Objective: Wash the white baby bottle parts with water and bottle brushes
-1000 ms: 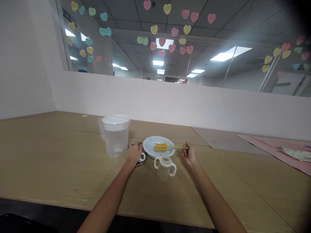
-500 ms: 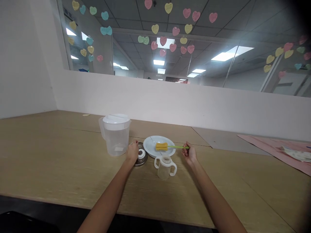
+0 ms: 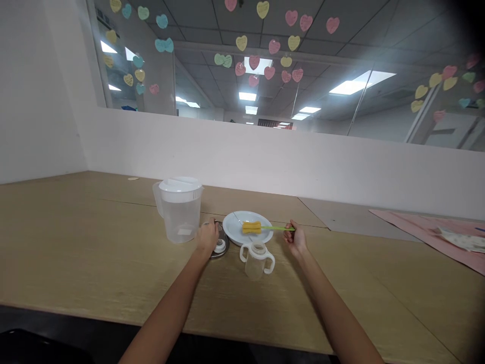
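My right hand [image 3: 295, 238] grips the green handle of a brush with a yellow sponge head [image 3: 251, 227], which lies over a white plate [image 3: 237, 233]. Over the left part of a small round metal tray [image 3: 226, 247] is my left hand [image 3: 207, 236], its fingers bent down; what they hold, if anything, is hidden. A white ring-shaped part [image 3: 220, 246] rests on that tray beside the hand. In front of the plate stands a clear cup [image 3: 254, 267] with two white handles and an open top.
A clear lidded pitcher [image 3: 183, 217] stands just left of my left hand. At the far right lie a pink cloth [image 3: 420, 230] and a patterned item [image 3: 460, 240]. A white wall and window rise behind the table [image 3: 94, 253].
My left hand has shifted slightly right over the metal tray, covering more of its upper part. My right hand and the brush look unchanged.
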Action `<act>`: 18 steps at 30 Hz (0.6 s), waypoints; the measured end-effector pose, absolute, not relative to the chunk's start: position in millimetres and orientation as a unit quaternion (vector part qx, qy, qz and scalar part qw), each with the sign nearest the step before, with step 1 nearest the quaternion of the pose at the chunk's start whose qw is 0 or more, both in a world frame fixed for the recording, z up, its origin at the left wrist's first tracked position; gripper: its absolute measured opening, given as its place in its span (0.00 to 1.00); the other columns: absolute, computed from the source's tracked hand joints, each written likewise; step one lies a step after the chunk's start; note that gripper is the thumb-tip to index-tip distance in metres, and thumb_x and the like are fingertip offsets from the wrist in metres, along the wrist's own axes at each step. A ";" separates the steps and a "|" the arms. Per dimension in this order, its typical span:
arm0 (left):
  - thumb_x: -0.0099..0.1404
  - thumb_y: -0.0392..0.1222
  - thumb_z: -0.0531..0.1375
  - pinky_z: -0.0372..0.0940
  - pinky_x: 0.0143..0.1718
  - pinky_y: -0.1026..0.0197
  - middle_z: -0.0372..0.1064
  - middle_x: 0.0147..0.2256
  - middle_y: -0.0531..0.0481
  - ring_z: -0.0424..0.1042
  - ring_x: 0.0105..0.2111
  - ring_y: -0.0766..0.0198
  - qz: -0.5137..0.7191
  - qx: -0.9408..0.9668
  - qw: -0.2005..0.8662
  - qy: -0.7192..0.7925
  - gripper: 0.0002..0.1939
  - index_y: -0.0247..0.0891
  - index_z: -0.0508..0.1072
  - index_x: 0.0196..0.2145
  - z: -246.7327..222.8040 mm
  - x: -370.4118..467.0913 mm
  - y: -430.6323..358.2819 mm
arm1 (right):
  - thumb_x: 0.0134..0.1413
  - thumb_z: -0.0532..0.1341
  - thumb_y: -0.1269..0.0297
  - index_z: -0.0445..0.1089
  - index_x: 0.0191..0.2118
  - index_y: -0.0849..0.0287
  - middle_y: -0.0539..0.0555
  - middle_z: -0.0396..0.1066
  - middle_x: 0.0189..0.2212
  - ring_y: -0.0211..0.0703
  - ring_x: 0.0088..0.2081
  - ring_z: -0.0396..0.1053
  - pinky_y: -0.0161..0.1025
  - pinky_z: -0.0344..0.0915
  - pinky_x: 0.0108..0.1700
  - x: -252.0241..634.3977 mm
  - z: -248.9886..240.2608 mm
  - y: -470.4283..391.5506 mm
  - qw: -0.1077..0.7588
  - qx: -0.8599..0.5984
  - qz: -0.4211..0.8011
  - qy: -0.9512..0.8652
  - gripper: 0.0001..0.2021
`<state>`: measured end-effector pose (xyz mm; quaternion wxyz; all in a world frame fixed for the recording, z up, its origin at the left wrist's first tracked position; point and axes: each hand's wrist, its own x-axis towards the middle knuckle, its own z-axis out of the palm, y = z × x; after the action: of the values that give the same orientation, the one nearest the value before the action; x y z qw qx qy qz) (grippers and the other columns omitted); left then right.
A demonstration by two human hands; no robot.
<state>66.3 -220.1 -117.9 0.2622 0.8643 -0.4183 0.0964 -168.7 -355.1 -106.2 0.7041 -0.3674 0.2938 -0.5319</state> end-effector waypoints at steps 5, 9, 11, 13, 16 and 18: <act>0.62 0.46 0.45 0.61 0.36 0.62 0.69 0.32 0.45 0.69 0.32 0.64 0.205 0.636 0.442 -0.599 0.19 0.34 0.62 0.47 -124.1 44.6 -210.5 | 0.51 0.52 0.64 0.55 0.17 0.60 0.42 0.43 0.06 0.27 0.10 0.39 0.28 0.43 0.13 -169.0 -108.6 -358.7 0.706 -0.362 -0.539 0.284 0.14; 0.59 0.46 0.50 0.61 0.44 0.59 0.66 0.42 0.42 0.66 0.43 0.60 0.164 0.438 0.457 -0.757 0.21 0.34 0.61 0.48 -130.2 -6.7 -205.3 | 0.52 0.51 0.63 0.55 0.18 0.60 0.42 0.43 0.06 0.27 0.10 0.40 0.28 0.43 0.14 -169.3 -110.3 -361.5 0.709 -0.357 -0.536 0.287 0.14; 0.58 0.46 0.52 0.60 0.47 0.58 0.63 0.45 0.42 0.63 0.47 0.60 0.105 0.437 0.448 -0.773 0.20 0.36 0.61 0.47 -131.7 -30.5 -203.6 | 0.52 0.51 0.63 0.55 0.18 0.60 0.42 0.43 0.06 0.27 0.10 0.40 0.28 0.44 0.14 -169.5 -110.7 -362.3 0.709 -0.355 -0.537 0.287 0.14; 0.57 0.47 0.54 0.59 0.49 0.57 0.62 0.47 0.43 0.62 0.48 0.60 0.036 0.447 0.462 -0.765 0.24 0.38 0.58 0.50 -132.6 -44.9 -202.6 | 0.52 0.51 0.64 0.55 0.18 0.60 0.42 0.43 0.06 0.27 0.10 0.39 0.28 0.44 0.14 -169.7 -110.7 -362.7 0.710 -0.349 -0.541 0.285 0.14; 0.49 0.51 0.61 0.62 0.45 0.57 0.61 0.48 0.42 0.65 0.45 0.60 -0.077 0.481 0.499 -0.717 0.41 0.37 0.47 0.56 -133.8 -49.3 -201.8 | 0.52 0.51 0.64 0.54 0.18 0.60 0.41 0.43 0.06 0.27 0.10 0.39 0.27 0.43 0.13 -170.0 -110.4 -362.7 0.715 -0.337 -0.542 0.284 0.14; 0.43 0.52 0.64 0.64 0.41 0.58 0.62 0.47 0.42 0.67 0.40 0.60 -0.147 0.501 0.486 -0.701 0.47 0.38 0.46 0.56 -134.2 -47.6 -200.9 | 0.52 0.51 0.64 0.54 0.18 0.59 0.41 0.44 0.06 0.27 0.10 0.40 0.27 0.43 0.13 -170.1 -110.2 -362.1 0.721 -0.328 -0.541 0.284 0.14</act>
<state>-47.6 -200.9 -134.2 0.4858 0.5013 -0.7007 -0.1471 -170.1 -362.1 -110.2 0.7211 -0.3278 0.2836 -0.5406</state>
